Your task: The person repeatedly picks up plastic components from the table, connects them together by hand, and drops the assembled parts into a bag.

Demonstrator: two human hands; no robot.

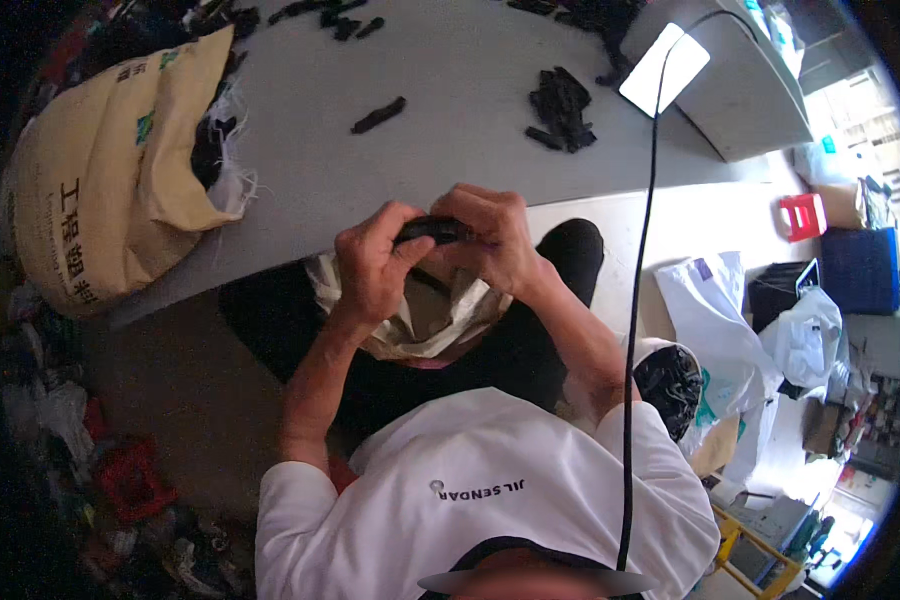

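My left hand and my right hand meet near the table's front edge. Between them they grip a dark, elongated black piece; its exact kind is hard to make out. The left thumb presses on it from the near side, while the right fingers wrap its other end and hide part of it. Below the hands, an open pale sack sits between my legs, its inside mostly hidden. Beyond the hands, a single black piece lies on the grey table, with a small pile of black pieces farther right.
A tan woven sack with dark contents lies on the table's left. More black pieces line the far side. A black cable hangs at right, near a bright white panel. A container of black pieces stands by my right elbow.
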